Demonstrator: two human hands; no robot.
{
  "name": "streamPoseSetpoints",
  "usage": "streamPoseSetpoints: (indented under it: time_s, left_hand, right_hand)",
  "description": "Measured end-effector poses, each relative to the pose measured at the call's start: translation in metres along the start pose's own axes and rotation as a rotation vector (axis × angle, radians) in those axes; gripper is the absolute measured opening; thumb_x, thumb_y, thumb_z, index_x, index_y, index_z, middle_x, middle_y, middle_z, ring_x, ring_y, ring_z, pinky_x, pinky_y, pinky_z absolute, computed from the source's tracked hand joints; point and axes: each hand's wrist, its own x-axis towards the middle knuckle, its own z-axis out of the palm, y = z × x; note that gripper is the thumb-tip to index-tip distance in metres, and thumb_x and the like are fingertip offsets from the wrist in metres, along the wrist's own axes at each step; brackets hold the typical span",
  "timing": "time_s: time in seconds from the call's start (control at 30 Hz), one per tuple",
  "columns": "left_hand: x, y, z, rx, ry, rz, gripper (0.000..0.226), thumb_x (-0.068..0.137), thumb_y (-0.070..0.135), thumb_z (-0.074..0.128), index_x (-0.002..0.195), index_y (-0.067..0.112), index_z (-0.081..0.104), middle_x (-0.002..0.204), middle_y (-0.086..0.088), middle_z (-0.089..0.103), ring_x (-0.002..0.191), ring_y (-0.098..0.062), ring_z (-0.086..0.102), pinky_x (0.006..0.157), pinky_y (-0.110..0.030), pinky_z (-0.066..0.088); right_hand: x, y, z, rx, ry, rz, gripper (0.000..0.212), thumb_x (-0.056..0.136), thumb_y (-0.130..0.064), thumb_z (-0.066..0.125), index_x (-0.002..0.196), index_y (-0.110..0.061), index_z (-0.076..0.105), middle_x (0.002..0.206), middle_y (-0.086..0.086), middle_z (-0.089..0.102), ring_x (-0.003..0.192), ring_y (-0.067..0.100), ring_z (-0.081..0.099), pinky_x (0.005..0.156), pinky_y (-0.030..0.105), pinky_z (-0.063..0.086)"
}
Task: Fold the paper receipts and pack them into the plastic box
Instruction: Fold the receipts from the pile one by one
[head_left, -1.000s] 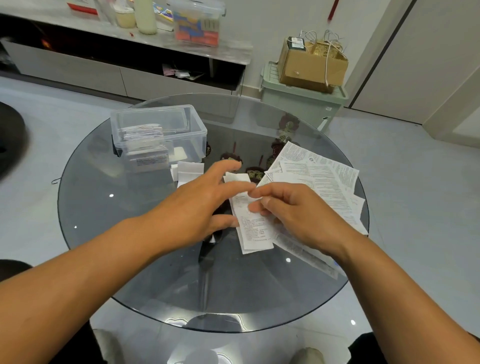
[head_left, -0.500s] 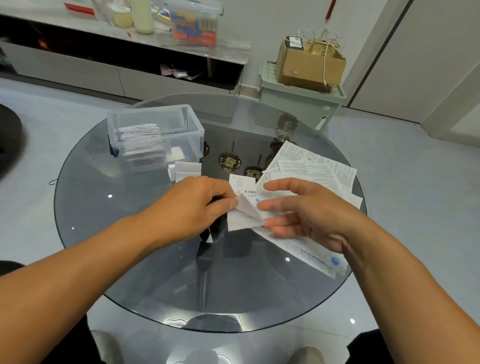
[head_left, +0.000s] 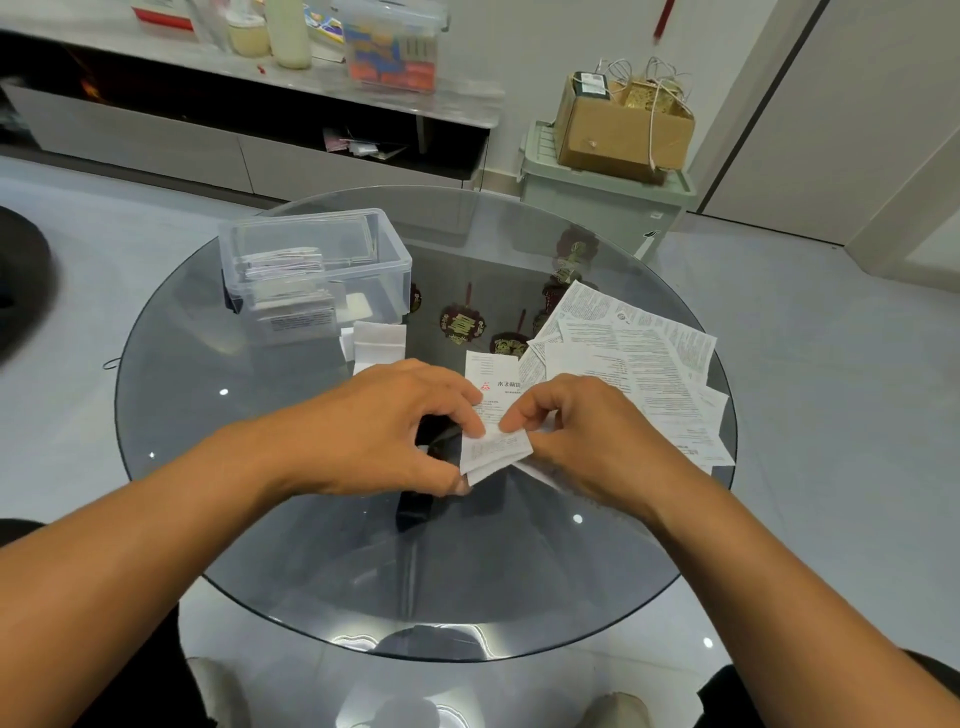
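Observation:
A white paper receipt (head_left: 493, 447), partly doubled over, lies at the middle of the round glass table (head_left: 322, 561). My left hand (head_left: 395, 431) pinches its left edge and my right hand (head_left: 576, 431) pinches its right side, fingers curled on the fold. A pile of unfolded printed receipts (head_left: 634, 358) spreads to the right of my hands. The clear plastic box (head_left: 317, 270) stands open at the far left of the table with folded receipts stacked inside. Two small folded receipts (head_left: 376, 340) lie just in front of the box.
A pale green bin (head_left: 597, 202) with a cardboard box (head_left: 623, 130) on top stands behind the table. A low cabinet (head_left: 208, 140) with bottles and containers runs along the back wall. Red ornaments (head_left: 462, 325) show through the glass.
The receipt lay flat a second ago; both hands have lifted its near end and doubled it over, and now pinch the fold together.

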Motion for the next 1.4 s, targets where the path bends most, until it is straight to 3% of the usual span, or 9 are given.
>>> streamPoseSetpoints:
  time_s: [0.2, 0.3, 0.4, 0.6, 0.8, 0.87, 1.03, 1.27, 1.4]
  left_hand:
    - [0.012, 0.001, 0.014, -0.007, 0.194, -0.044, 0.057, 0.070, 0.080, 0.063, 0.105, 0.035, 0.067, 0.113, 0.021, 0.057, 0.107, -0.007, 0.049, 0.092, -0.036, 0.048]
    - [0.019, 0.003, 0.023, -0.109, 0.354, -0.109, 0.036, 0.081, 0.069, 0.061, 0.083, 0.033, 0.063, 0.094, 0.015, 0.057, 0.095, -0.011, 0.052, 0.083, -0.038, 0.050]
    - [0.022, 0.006, 0.027, -0.134, 0.444, -0.175, 0.023, 0.087, 0.054, 0.069, 0.078, 0.033, 0.063, 0.087, 0.017, 0.055, 0.091, -0.011, 0.052, 0.080, -0.035, 0.047]
    - [0.024, 0.006, 0.028, -0.113, 0.468, -0.177, 0.026, 0.088, 0.043, 0.074, 0.100, 0.036, 0.052, 0.099, 0.017, 0.056, 0.096, -0.012, 0.051, 0.083, -0.033, 0.044]
    - [0.025, -0.001, 0.025, 0.005, 0.340, -0.069, 0.049, 0.085, 0.057, 0.070, 0.130, 0.040, 0.062, 0.135, 0.018, 0.046, 0.120, -0.009, 0.041, 0.101, -0.028, 0.037]
    - [0.024, -0.002, 0.024, -0.012, 0.339, -0.022, 0.049, 0.083, 0.058, 0.072, 0.129, 0.041, 0.063, 0.140, 0.020, 0.045, 0.121, -0.005, 0.044, 0.099, -0.026, 0.039]
    - [0.027, 0.004, 0.028, -0.168, 0.471, 0.069, 0.013, 0.091, 0.034, 0.073, 0.104, 0.031, 0.073, 0.120, 0.023, 0.060, 0.089, -0.001, 0.063, 0.082, -0.034, 0.053]
    - [0.023, 0.009, 0.019, -0.369, 0.446, -0.004, 0.012, 0.098, 0.035, 0.062, 0.109, 0.035, 0.067, 0.096, 0.008, 0.069, 0.090, -0.013, 0.066, 0.082, -0.043, 0.054]
    - [0.016, 0.015, 0.015, -0.421, 0.330, 0.014, 0.015, 0.099, 0.037, 0.060, 0.113, 0.039, 0.066, 0.097, 0.006, 0.071, 0.092, -0.014, 0.067, 0.083, -0.045, 0.055]
  right_hand:
    - [0.003, 0.000, 0.005, 0.103, 0.056, 0.073, 0.038, 0.085, -0.046, 0.078, 0.076, -0.011, 0.068, 0.065, -0.005, 0.060, 0.059, 0.010, 0.050, 0.059, 0.030, 0.038]
    - [0.006, -0.001, 0.008, 0.145, 0.097, 0.130, 0.049, 0.086, -0.050, 0.075, 0.077, -0.004, 0.061, 0.073, 0.010, 0.065, 0.063, 0.022, 0.055, 0.061, 0.035, 0.042]
    - [0.008, -0.002, 0.010, 0.129, 0.118, 0.168, 0.048, 0.089, -0.051, 0.072, 0.081, -0.005, 0.062, 0.076, 0.008, 0.068, 0.072, 0.029, 0.062, 0.067, 0.045, 0.050]
    - [0.011, -0.003, 0.012, -0.020, 0.178, 0.217, 0.026, 0.091, -0.052, 0.067, 0.088, -0.027, 0.061, 0.084, -0.011, 0.065, 0.084, 0.015, 0.062, 0.080, 0.043, 0.053]
    - [0.013, -0.001, 0.005, 0.233, 0.145, 0.231, 0.033, 0.095, -0.037, 0.064, 0.083, -0.006, 0.067, 0.072, -0.004, 0.066, 0.068, 0.016, 0.059, 0.071, 0.041, 0.050]
    - [0.013, -0.002, -0.005, 0.433, 0.110, 0.283, 0.030, 0.095, -0.030, 0.067, 0.083, -0.003, 0.067, 0.073, 0.003, 0.069, 0.067, 0.020, 0.060, 0.064, 0.035, 0.045]
    - [0.008, -0.009, -0.013, 0.880, 0.006, 0.310, 0.010, 0.095, -0.009, 0.069, 0.096, -0.004, 0.061, 0.084, 0.018, 0.075, 0.073, 0.026, 0.076, 0.055, 0.027, 0.060]
    - [0.002, -0.001, -0.023, 0.490, -0.041, -0.004, 0.057, 0.097, -0.003, 0.057, 0.136, -0.044, 0.054, 0.116, -0.003, 0.068, 0.094, 0.021, 0.075, 0.081, 0.038, 0.064]
    - [-0.001, 0.003, -0.016, 0.387, 0.033, -0.017, 0.010, 0.094, -0.024, 0.073, 0.104, -0.026, 0.075, 0.097, -0.002, 0.076, 0.085, 0.019, 0.076, 0.085, 0.046, 0.063]
